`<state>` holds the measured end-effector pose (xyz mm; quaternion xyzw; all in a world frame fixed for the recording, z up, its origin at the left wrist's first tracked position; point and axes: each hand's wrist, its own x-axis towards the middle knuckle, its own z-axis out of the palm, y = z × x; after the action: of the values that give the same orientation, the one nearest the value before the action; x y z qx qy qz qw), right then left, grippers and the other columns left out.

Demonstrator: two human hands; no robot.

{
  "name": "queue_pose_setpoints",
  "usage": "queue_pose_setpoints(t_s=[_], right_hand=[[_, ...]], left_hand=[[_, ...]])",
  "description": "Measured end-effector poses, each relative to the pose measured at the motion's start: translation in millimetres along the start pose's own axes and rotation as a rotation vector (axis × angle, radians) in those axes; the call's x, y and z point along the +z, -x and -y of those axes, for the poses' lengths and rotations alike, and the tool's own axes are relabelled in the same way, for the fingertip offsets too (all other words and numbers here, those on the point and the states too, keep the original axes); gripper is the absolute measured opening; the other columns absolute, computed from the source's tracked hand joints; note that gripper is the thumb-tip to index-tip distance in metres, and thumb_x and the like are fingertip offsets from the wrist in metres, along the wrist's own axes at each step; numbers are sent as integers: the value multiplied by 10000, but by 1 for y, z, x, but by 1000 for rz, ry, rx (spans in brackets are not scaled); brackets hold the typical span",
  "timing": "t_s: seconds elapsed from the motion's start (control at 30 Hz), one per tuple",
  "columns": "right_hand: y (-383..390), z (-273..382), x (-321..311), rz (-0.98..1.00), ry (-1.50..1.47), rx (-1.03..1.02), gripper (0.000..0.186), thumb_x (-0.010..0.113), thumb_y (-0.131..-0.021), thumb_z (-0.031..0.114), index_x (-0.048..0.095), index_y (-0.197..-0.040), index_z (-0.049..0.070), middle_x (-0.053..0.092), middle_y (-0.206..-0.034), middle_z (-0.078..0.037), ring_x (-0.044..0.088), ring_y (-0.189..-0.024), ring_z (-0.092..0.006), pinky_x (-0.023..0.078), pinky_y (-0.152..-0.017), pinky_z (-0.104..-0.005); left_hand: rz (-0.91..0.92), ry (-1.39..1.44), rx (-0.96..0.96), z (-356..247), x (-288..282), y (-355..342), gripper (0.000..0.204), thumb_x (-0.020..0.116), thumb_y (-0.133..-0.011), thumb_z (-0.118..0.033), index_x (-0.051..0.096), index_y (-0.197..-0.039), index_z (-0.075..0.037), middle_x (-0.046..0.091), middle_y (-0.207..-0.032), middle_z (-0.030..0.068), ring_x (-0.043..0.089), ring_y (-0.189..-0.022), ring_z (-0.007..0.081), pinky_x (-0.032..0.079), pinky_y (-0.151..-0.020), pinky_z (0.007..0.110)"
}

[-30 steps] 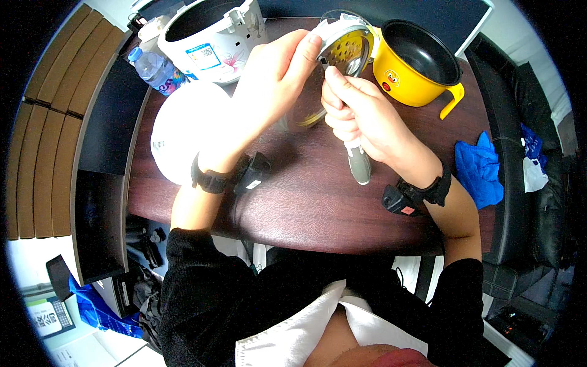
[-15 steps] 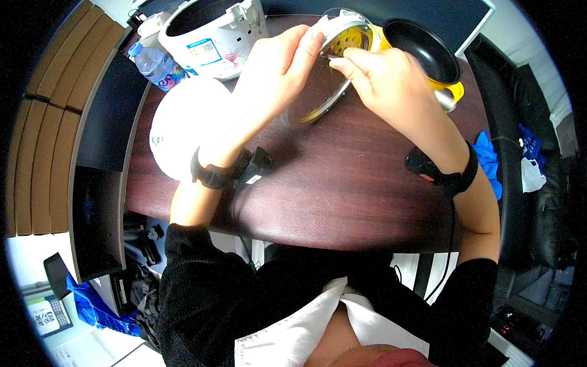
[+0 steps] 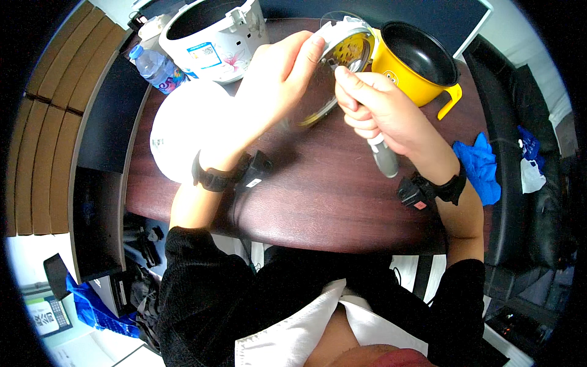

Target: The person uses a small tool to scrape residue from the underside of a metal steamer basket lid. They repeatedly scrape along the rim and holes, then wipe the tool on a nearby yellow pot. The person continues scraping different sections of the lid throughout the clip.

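Observation:
My left hand (image 3: pixel 287 73) grips the upper left edge of a round lid-like disc (image 3: pixel 361 38) with a silver rim, held up on its edge at a tilt. Yellow, spotted patches show on its shiny face; whether they are reflections I cannot tell. Closed in a fist, my right hand (image 3: pixel 382 110) holds a slim tool with a grey handle (image 3: pixel 384 158) jutting out below the little finger. It looks like a screwdriver, though its shaft is mostly hidden. The tool's front end is close to the disc's face; contact cannot be made out.
Right of the disc stands a yellow pot (image 3: pixel 406 79) with a black inside. A white dome-shaped thing (image 3: pixel 183 131) lies left, before a white rice-cooker body (image 3: pixel 214 52) and a plastic bottle (image 3: pixel 156 67). A blue cloth (image 3: pixel 480 168) lies at the brown table's (image 3: pixel 318 208) right edge.
My right hand has turned and its wrist has come lower, so the grey handle now shows below the fist. More of the yellow pot is visible. My left hand and the disc have hardly moved.

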<state>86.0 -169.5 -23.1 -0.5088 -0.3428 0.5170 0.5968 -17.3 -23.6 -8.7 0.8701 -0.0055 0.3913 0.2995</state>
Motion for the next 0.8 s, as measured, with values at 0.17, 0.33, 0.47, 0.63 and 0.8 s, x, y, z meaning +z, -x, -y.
queue_pose_setpoints(t_s=[0.17,0.33,0.47,0.63,0.8], right_hand=[[-5,-10,8,43,-200,44,412,446,-954,440,437,-677,136,284,-510,103,219,-378,1,166,-344,-177],[-7,-14,10,-27,-236,20,409,429,-959,443,433,-696,130,269,-517,103,205,-379,-4,167,-344,-181],[-7,-17,10,-23,-242,40,407,426,-962,436,430,-700,125,264,-519,102,209,-381,-7,169,-346,-184],[-6,-17,10,-20,-243,12,406,424,-965,431,431,-700,123,266,-519,101,212,-382,-7,167,-348,-186],[-7,-19,13,-22,-246,9,405,424,-966,426,432,-698,123,268,-518,100,214,-382,-8,165,-349,-187]], left_hand=[[15,4,-22,2,0,0,294,455,-961,-256,579,-901,4,571,-637,179,592,-584,334,429,-516,367],[-43,-28,43,4,3,1,294,450,-962,-252,576,-905,7,573,-648,182,592,-595,335,430,-527,374],[-11,-31,26,5,3,-1,293,449,-962,-252,575,-906,7,572,-652,185,589,-595,338,428,-528,379],[19,-15,17,4,1,-1,296,449,-962,-254,574,-902,7,571,-651,186,586,-587,333,424,-518,375],[20,-62,56,4,-1,0,298,449,-961,-257,572,-889,4,567,-633,183,585,-572,339,423,-503,376]])
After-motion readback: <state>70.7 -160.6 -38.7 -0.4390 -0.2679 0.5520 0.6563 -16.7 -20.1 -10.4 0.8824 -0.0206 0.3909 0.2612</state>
